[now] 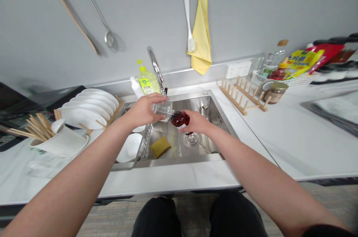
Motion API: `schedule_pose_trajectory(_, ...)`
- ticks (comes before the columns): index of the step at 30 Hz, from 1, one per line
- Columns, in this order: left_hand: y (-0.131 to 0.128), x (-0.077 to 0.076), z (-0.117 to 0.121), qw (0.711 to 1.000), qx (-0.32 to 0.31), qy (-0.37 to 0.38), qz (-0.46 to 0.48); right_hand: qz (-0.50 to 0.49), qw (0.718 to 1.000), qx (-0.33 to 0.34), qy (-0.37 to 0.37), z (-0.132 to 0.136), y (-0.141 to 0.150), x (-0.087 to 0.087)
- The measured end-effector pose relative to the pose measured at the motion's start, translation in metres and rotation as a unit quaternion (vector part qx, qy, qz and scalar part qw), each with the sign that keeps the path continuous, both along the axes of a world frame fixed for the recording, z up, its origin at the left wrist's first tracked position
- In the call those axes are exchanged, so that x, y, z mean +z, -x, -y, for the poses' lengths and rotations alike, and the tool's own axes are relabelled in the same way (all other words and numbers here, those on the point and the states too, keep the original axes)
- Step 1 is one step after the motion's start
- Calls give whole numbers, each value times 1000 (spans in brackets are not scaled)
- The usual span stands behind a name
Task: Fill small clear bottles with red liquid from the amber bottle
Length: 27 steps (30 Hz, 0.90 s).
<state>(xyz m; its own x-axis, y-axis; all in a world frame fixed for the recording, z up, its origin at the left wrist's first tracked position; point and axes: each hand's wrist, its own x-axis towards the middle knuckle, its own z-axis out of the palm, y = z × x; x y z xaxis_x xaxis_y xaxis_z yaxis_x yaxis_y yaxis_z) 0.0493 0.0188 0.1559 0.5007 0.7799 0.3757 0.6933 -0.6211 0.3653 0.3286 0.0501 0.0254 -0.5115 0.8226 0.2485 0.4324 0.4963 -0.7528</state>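
Over the steel sink, my left hand is closed around a clear, see-through container that narrows toward the right. My right hand grips a bottle of dark red liquid with a pale label. The bottle is tilted, and its upper end is close to the narrow end of the clear container; whether they touch I cannot tell. Below them a yellow-brown sponge lies on the sink floor, left of the drain.
Left of the sink are a wire rack with white bowls, a rack of white plates and a chopstick holder. Behind stand the faucet and a soap bottle. A wooden rack and a jar are right.
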Motion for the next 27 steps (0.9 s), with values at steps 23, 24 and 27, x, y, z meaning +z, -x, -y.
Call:
schedule_pose_trajectory(23,-8,24,0,1000,4,-4,-25,-30,999,-6,14,3,2,1)
schedule_pose_trajectory(24,-9,25,0,1000,3,-4,-28,-29,999,-8,14,3,2,1)
schedule_pose_trajectory(27,-10,29,0,999,0,-5,-38,-32,999,-10,10,4,3,1)
